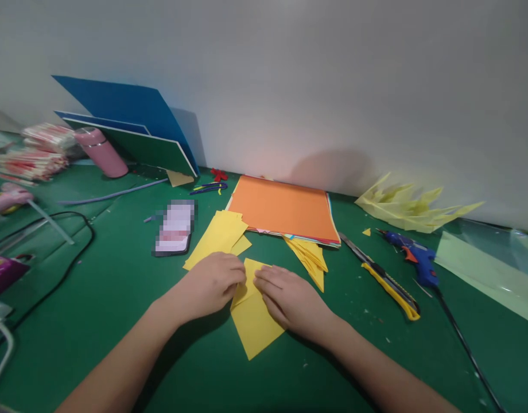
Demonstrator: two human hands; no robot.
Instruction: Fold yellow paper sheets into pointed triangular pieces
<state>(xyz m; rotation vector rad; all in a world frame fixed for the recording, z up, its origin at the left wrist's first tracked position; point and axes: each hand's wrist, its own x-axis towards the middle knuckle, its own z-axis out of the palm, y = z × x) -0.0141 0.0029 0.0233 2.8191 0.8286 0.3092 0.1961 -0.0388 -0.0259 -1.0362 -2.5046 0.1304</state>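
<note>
A yellow sheet of paper (256, 330) with a crease or folded part across it lies on the green table in front of me. My left hand (216, 281) is at its upper left edge, fingers curled together and closed on the paper there; the fingertips are partly hidden. Flat on the right side of the same sheet rests my right hand (292, 298), its fingers stretched out over the paper. Just beyond my left hand is a stack of yellow paper pieces (216, 235). Folded yellow paper points (309, 258) lie beyond my right hand.
Orange paper (285, 206) tops a stack of coloured sheets. To the right are a yellow utility knife (391, 289), a blue glue gun (414, 258) with a cord, and pale yellow cut paper (412, 206). Leftward are a phone (175, 226), pink bottle (103, 152) and black cable (70, 275).
</note>
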